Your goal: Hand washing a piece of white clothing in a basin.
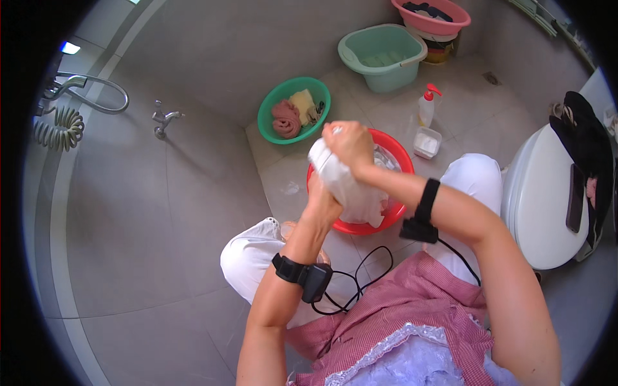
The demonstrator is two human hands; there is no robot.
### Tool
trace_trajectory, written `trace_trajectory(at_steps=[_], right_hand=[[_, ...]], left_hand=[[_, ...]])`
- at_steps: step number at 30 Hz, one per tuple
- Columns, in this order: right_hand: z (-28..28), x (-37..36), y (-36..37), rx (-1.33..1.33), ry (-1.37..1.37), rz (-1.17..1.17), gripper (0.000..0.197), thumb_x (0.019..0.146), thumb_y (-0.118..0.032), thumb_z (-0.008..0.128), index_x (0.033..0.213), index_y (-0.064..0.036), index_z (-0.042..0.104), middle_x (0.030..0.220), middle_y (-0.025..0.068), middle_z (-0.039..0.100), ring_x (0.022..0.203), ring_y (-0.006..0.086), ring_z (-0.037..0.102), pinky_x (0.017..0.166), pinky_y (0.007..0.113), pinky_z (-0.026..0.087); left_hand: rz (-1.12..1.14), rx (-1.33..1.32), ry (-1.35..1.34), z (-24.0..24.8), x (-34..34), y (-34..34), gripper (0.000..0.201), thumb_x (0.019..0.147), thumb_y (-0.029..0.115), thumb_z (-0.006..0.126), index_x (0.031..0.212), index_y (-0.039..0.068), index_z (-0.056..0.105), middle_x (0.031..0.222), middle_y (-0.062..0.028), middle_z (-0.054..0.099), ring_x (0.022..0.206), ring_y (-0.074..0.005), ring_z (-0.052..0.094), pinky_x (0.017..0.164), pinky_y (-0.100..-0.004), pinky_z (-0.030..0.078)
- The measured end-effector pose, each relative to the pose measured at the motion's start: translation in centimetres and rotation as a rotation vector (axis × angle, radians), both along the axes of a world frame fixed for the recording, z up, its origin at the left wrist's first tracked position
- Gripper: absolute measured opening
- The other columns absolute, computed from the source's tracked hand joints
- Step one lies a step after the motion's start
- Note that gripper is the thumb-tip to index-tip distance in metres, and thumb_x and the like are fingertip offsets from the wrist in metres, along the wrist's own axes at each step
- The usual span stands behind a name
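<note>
Over a red basin (400, 149) on the floor, a wet-looking white cloth (351, 193) hangs bunched between my hands. My right hand (351, 148) is closed in a fist around its upper end. Lower and to the left, my left hand (323, 196) grips the cloth from the side, its fingers mostly hidden behind the fabric. The cloth's loose part drapes into the basin, where more pale fabric (386, 161) shows beyond my right wrist. Each forearm wears a black strap with a small box and a cable.
Behind the red basin stands a green basin (262, 119) with rolled cloths. A pale green tub (386, 80), a pink basin (454, 27), a red-topped pump bottle (426, 108) and a small white container (427, 143) stand farther back. A white toilet (541, 206) bearing a phone (575, 199) is at right; a wall tap (164, 119) is left.
</note>
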State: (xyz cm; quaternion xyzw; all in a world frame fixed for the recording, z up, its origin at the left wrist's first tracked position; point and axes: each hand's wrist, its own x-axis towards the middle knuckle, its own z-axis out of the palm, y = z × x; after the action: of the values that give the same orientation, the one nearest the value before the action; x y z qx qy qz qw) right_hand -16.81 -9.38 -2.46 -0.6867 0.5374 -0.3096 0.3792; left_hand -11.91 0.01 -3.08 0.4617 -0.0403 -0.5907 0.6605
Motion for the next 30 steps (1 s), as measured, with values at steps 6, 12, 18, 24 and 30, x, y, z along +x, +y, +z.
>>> trace_trajectory(at_steps=[6,12,18,24,30], right_hand=[[1.7,-0.2,8.2,-0.381,-0.405,0.375,0.018,0.076,-0.026,0.065,0.071,-0.0091,0.071,0.079,0.0153,0.067,0.068,0.0355,0.065,0.063,0.042,0.053],[-0.2,0.1,1.8,-0.287,-0.402,0.047,0.019,0.078,-0.024,0.064,0.070,-0.0079,0.070,0.077,0.0148,0.067,0.069,0.0353,0.065,0.063,0.043,0.052],[2.3,-1.3,9.0,-0.369,-0.360,0.433,0.017,0.077,-0.023,0.065,0.069,-0.0087,0.069,0.079,0.0156,0.067,0.069,0.0352,0.064,0.062,0.042,0.052],[-0.2,-0.6,2.2,-0.201,-0.295,0.126,0.030,0.086,-0.032,0.059,0.073,-0.0074,0.071,0.075,0.0172,0.066,0.069,0.0368,0.064,0.061,0.044,0.051],[2.3,-0.4,8.7,-0.375,-0.406,0.368,0.032,0.085,-0.035,0.061,0.070,-0.0073,0.068,0.073,0.0178,0.065,0.070,0.0369,0.064,0.062,0.045,0.051]], left_hand=[[-0.266,-0.351,0.166,-5.2,8.5,-0.1,0.024,0.099,0.036,0.049,0.104,0.013,0.054,0.099,-0.0020,0.061,0.082,-0.0162,0.060,0.074,-0.0314,0.052],[0.026,-0.021,0.104,2.2,1.8,-0.7,0.027,0.100,0.034,0.045,0.111,0.013,0.059,0.099,-0.0022,0.065,0.088,-0.0174,0.064,0.074,-0.0330,0.052],[-0.203,-0.346,0.095,-4.9,10.0,0.4,0.028,0.097,0.041,0.052,0.101,0.013,0.059,0.092,-0.0027,0.064,0.081,-0.0164,0.063,0.072,-0.0325,0.054],[0.063,0.027,-0.083,2.5,2.2,-0.7,0.031,0.096,0.041,0.054,0.097,0.011,0.059,0.088,-0.0042,0.062,0.081,-0.0176,0.063,0.071,-0.0342,0.053],[-0.122,-0.325,0.114,-3.2,8.0,0.8,0.035,0.099,0.044,0.047,0.096,0.011,0.059,0.085,-0.0059,0.062,0.081,-0.0192,0.063,0.070,-0.0360,0.053]])
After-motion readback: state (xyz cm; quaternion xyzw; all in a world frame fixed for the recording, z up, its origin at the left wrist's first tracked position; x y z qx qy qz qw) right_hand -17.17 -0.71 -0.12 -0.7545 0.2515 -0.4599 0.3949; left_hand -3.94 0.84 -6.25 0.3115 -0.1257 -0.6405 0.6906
